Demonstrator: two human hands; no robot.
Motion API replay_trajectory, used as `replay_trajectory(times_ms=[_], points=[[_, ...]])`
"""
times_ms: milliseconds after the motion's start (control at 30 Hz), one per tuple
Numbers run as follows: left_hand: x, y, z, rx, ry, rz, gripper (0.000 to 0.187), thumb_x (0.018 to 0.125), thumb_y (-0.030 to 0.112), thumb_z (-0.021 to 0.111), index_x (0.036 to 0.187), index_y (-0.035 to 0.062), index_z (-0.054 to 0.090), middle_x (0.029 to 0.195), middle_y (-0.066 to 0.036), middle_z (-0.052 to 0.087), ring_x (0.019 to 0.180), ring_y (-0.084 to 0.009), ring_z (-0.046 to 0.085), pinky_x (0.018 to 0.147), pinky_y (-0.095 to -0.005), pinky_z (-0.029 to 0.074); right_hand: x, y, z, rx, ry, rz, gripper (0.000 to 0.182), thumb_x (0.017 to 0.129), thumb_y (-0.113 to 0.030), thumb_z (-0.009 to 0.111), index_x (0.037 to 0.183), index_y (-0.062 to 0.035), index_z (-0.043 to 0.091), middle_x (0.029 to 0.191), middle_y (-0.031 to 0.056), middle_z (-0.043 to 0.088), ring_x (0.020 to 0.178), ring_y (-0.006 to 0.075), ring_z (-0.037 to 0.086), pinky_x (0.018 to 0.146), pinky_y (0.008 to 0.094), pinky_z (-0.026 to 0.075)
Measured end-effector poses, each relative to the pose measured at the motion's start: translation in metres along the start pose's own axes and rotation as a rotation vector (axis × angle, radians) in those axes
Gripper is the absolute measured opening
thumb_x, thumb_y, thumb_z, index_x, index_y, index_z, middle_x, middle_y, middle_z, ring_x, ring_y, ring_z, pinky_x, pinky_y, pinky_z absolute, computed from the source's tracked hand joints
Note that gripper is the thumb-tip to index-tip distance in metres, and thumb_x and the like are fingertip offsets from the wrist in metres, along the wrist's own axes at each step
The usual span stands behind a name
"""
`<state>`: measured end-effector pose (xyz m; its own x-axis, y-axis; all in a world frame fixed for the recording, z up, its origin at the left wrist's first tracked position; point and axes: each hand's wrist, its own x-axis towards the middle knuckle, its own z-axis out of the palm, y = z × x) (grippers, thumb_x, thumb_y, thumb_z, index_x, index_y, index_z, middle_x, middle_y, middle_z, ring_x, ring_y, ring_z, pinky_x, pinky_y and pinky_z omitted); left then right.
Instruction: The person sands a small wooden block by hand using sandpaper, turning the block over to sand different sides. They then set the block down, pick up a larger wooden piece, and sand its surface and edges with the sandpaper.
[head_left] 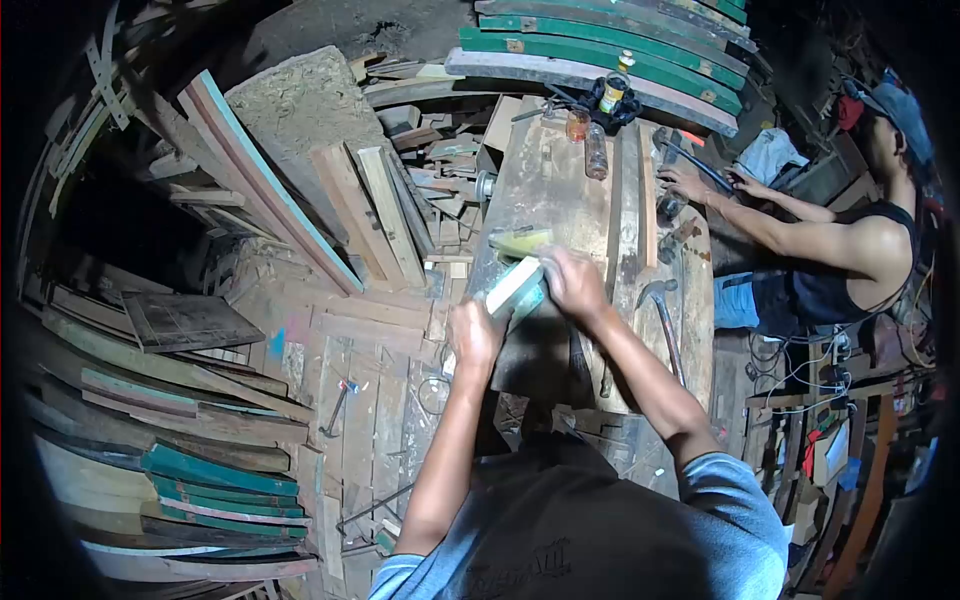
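A short pale wooden block (pixel 513 285) with a teal side is held between my two hands above the workbench. My left hand (pixel 476 332) grips its lower left end, fingers wrapped round it. At its upper right end, my right hand (pixel 575 284) is closed on the block. Just beyond the block lies a yellow-green piece (pixel 521 241) on the bench, close to my right hand. A hammer (pixel 665 325) rests on the bench to the right of my right forearm.
The wooden workbench (pixel 560 210) carries a clear bottle (pixel 596 152) and a yellow-labelled container (pixel 611 97) at its far end. A co-worker (pixel 850 240) holds a dark tool at the right. Planks (pixel 225 490) lie stacked at the left; cables (pixel 800 375) hang at the right.
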<state>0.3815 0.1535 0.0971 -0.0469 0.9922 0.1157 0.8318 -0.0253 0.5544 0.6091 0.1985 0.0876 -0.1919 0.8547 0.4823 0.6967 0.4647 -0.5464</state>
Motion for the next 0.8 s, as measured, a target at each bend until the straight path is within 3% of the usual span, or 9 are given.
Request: replay_trajectory(times_ms=[67,167,200,233,300,433,567,633,800], points=[[0.002,-0.003,0.001,-0.001,0.022,0.000,0.041,0.082,0.033,0.096,0.102,-0.0008,0.084,0.095,-0.029,0.079,0.087,-0.0481,0.079,0.077,-0.0551,0.064,-0.012,-0.022,0.012,0.173,0.055,-0.300,0.021,0.107,-0.013,0.067,0.126,-0.0053,0.073,0.115,0.0205,0.082,0.106,0.0417,0.080,0.089,0.0463,0.066],[0.001,-0.005,0.006,-0.066,0.004,0.003,0.039,0.081,0.030,0.096,0.098,-0.0022,0.083,0.096,-0.030,0.079,0.089,-0.0476,0.079,0.080,-0.0559,0.063,0.004,-0.013,-0.013,0.063,-0.101,0.284,0.023,0.108,-0.014,0.066,0.126,-0.0028,0.073,0.115,0.0206,0.082,0.104,0.0404,0.080,0.090,0.0469,0.065],[-0.003,0.000,0.002,-0.048,0.008,0.003,0.039,0.082,0.029,0.096,0.099,-0.0026,0.082,0.097,-0.030,0.079,0.090,-0.0477,0.079,0.080,-0.0560,0.063,0.012,-0.004,-0.009,0.037,0.202,0.259,0.023,0.110,-0.017,0.064,0.126,-0.0022,0.073,0.111,0.0247,0.080,0.098,0.0390,0.080,0.085,0.0474,0.062],[-0.002,0.005,-0.004,-0.028,0.019,0.007,0.039,0.082,0.029,0.096,0.099,-0.0029,0.082,0.097,-0.030,0.079,0.091,-0.0478,0.079,0.080,-0.0562,0.063,0.015,0.008,-0.014,0.150,0.239,0.449,0.024,0.112,-0.018,0.062,0.124,0.0001,0.072,0.109,0.0262,0.079,0.096,0.0331,0.079,0.085,0.0450,0.059],[-0.001,0.004,-0.006,-0.008,-0.002,-0.001,0.040,0.082,0.029,0.096,0.101,-0.0033,0.081,0.099,-0.030,0.079,0.091,-0.0483,0.079,0.081,-0.0561,0.063,0.017,-0.008,-0.034,0.253,0.508,0.475,0.025,0.112,-0.020,0.065,0.124,0.0013,0.071,0.106,0.0222,0.080,0.097,0.0248,0.077,0.082,0.0440,0.059],[-0.002,0.002,-0.003,-0.021,0.006,0.018,0.041,0.082,0.027,0.096,0.105,-0.0036,0.080,0.102,-0.030,0.079,0.091,-0.0493,0.078,0.081,-0.0564,0.063,-0.033,0.003,-0.031,0.668,0.482,0.629,0.026,0.113,-0.021,0.069,0.126,0.0019,0.069,0.113,0.0070,0.073,0.094,0.0129,0.070,0.071,0.0272,0.062],[-0.002,-0.002,-0.002,-0.038,-0.006,0.032,0.036,0.083,0.024,0.096,0.104,-0.0015,0.080,0.101,-0.030,0.078,0.092,-0.0498,0.077,0.080,-0.0576,0.062,-0.103,0.014,-0.037,0.371,0.469,0.540,0.024,0.113,-0.018,0.069,0.126,0.0023,0.070,0.110,0.0066,0.075,0.092,0.0100,0.068,0.068,0.0257,0.057],[-0.003,0.002,-0.007,-0.042,0.000,0.045,0.037,0.083,0.024,0.095,0.104,-0.0014,0.080,0.096,-0.030,0.077,0.090,-0.0499,0.077,0.079,-0.0562,0.062,-0.121,-0.005,-0.052,0.679,0.559,0.880,0.022,0.113,-0.018,0.069,0.123,0.0008,0.072,0.106,0.0062,0.075,0.089,0.0087,0.067,0.070,0.0251,0.053],[0.001,-0.001,-0.002,-0.020,0.014,0.064,0.036,0.084,0.024,0.093,0.105,-0.0024,0.079,0.090,-0.030,0.077,0.089,-0.0493,0.077,0.077,-0.0545,0.062,-0.160,-0.003,-0.075,0.702,0.611,0.903,0.022,0.114,-0.026,0.070,0.118,-0.0049,0.071,0.094,0.0005,0.072,0.074,0.0076,0.063,0.063,0.0260,0.049]])
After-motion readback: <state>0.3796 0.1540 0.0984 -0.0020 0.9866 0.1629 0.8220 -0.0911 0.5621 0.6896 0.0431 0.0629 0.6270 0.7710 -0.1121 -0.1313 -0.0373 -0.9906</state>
